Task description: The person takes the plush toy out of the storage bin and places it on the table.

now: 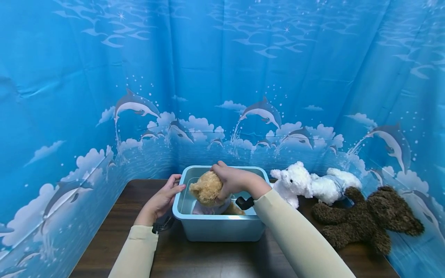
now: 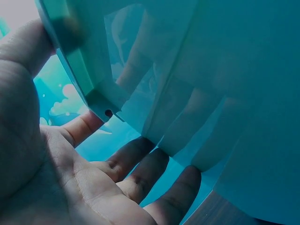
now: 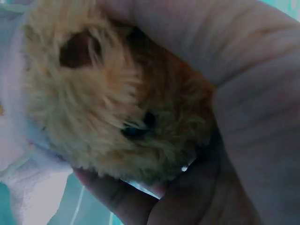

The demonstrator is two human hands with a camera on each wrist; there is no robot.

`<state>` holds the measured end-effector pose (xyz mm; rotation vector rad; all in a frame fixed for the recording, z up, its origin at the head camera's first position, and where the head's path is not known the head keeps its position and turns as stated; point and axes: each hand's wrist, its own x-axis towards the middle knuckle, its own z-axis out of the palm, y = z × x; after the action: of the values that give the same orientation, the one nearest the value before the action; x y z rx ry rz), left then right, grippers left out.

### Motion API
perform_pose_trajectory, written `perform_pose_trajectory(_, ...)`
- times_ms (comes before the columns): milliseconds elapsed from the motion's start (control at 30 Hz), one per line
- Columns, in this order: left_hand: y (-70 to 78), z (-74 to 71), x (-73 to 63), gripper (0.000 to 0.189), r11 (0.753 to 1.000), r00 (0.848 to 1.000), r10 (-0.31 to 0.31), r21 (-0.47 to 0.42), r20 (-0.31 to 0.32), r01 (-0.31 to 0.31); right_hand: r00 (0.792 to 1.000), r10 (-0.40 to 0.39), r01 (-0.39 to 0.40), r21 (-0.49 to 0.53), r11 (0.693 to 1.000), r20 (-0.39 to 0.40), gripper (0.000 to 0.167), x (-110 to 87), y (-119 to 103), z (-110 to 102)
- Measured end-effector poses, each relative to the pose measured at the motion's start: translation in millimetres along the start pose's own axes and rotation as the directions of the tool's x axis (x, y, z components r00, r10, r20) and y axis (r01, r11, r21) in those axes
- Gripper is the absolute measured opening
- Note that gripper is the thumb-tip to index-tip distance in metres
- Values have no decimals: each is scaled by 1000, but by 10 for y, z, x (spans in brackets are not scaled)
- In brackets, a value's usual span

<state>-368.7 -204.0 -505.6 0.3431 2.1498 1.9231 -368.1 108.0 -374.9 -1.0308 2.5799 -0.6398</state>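
Note:
A light blue plastic bin (image 1: 222,230) stands on the table. Inside it is a tan teddy bear (image 1: 206,188) in pale clothing, its head near the rim. My right hand (image 1: 237,180) grips the bear's head; in the right wrist view, thumb and fingers curl round the furry face (image 3: 93,105). At the bin's left rim my left hand (image 1: 160,200) holds on, thumb over the edge. The left wrist view has the other fingers of that hand (image 2: 136,178) touching the bin's outer wall (image 2: 243,117). Much of the bear's body is hidden behind the bin's front wall.
Right of the bin, a white plush toy (image 1: 296,181) sits beside another white plush (image 1: 328,188) lying down in blue-grey clothing. A dark brown teddy bear (image 1: 361,220) lies nearer the right edge of the dark wood table (image 1: 139,247). Behind hangs a blue dolphin-print curtain (image 1: 208,77).

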Motion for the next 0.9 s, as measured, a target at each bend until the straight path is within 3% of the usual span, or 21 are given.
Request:
perform_pose_trajectory(133,2,-9,-5,54,1000,1000,9,-5,3,-9,999,14,-16,-60,998,-41,78,-86,9,-46)
perform_pose_trajectory(300,0,-15,-18,57,1000,1000,23,0,9,-23,992,5,-14,-71,997,-123,76,-206,12,-55)
perform_pose_trajectory(433,-6,-7,-24,57,1000,1000,19,0,12,-19,965,2,-15,-48,999,-263,75,-308,-43,-24)
perform_pose_trajectory(533,-13,8,-25,56,1000,1000,2,-4,9,-2,912,-5,-24,-66,998,-409,75,-384,-98,4)
perform_pose_trajectory(667,-11,9,-11,56,1000,1000,-8,-7,1,8,806,-23,-33,-83,996,-592,70,-485,-180,1)
perform_pose_trajectory(767,-2,-1,0,55,1000,1000,-10,-9,3,10,731,-18,-32,-60,998,-682,70,-560,-232,-29)
perform_pose_trajectory(833,9,-4,2,55,1000,1000,-15,-12,2,15,699,-1,-21,-21,1000,-715,72,-617,-262,-62)
perform_pose_trajectory(900,23,-7,2,55,1000,1000,-9,-12,7,9,682,45,-9,54,999,-730,73,-687,-291,-100)
